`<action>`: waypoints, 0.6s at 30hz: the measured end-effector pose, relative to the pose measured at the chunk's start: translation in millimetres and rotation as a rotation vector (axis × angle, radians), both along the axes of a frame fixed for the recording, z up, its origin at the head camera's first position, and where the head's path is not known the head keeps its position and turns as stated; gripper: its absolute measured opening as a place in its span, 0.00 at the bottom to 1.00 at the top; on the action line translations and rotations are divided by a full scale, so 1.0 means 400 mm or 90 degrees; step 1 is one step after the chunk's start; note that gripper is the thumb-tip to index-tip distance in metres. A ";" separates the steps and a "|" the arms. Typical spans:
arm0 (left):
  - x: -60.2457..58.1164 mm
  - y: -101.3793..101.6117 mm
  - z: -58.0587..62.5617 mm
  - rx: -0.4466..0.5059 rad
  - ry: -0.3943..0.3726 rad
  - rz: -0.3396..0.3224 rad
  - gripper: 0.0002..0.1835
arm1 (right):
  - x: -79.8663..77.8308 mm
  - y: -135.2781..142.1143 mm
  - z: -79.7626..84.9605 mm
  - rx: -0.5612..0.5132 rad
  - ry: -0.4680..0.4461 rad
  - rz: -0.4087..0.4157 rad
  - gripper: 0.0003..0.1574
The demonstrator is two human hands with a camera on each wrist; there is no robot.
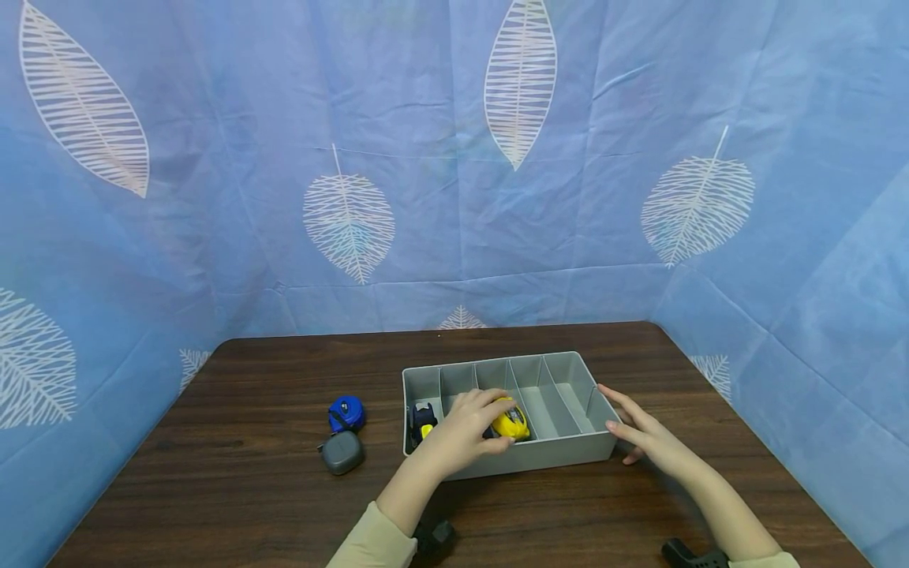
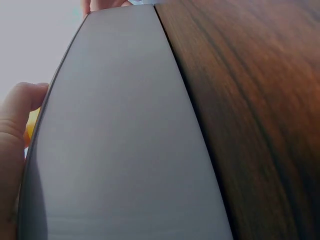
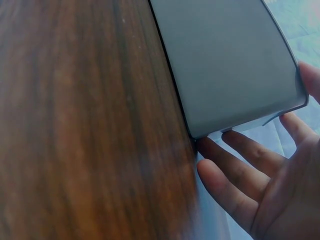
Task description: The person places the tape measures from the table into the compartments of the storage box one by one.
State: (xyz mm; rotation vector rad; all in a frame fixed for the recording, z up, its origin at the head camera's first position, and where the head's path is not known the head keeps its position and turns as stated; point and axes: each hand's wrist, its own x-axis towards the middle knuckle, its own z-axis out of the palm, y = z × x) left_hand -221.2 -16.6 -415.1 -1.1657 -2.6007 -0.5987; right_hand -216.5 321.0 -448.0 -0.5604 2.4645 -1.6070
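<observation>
My left hand (image 1: 465,430) reaches over the front wall of a grey divided box (image 1: 561,451). Its fingers and thumb grip a yellow tape measure (image 1: 513,424) in one of the middle compartments. In the left wrist view, the thumb (image 2: 20,112) shows at the box's rim with a bit of yellow behind it. At the box's right end, my right hand (image 1: 656,442) touches the wall with extended fingers; the right wrist view shows its fingertips (image 3: 212,145) against that end. A dark tape measure with a yellow patch (image 1: 424,422) sits in the leftmost compartment.
Left of the box, a blue tape measure (image 1: 346,413) and a dark grey one (image 1: 342,452) lie close together on the brown wooden table (image 1: 234,473). Blue leaf-patterned cloth (image 1: 426,213) hangs behind the table and along its sides.
</observation>
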 end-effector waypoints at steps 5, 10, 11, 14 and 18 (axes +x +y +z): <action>0.002 0.000 -0.002 -0.027 0.012 -0.005 0.25 | 0.000 0.000 -0.001 0.001 0.004 0.001 0.38; 0.002 0.002 -0.001 -0.046 0.027 -0.006 0.24 | 0.000 0.000 -0.001 0.001 0.005 0.001 0.38; 0.002 0.002 -0.001 -0.048 0.027 -0.007 0.24 | 0.000 0.000 -0.001 0.001 0.005 0.001 0.38; 0.002 0.003 -0.001 -0.055 0.029 -0.008 0.23 | 0.001 0.000 -0.001 -0.001 0.005 0.000 0.38; 0.000 0.004 0.000 -0.063 0.035 -0.013 0.21 | 0.001 0.000 -0.001 -0.002 0.004 0.000 0.38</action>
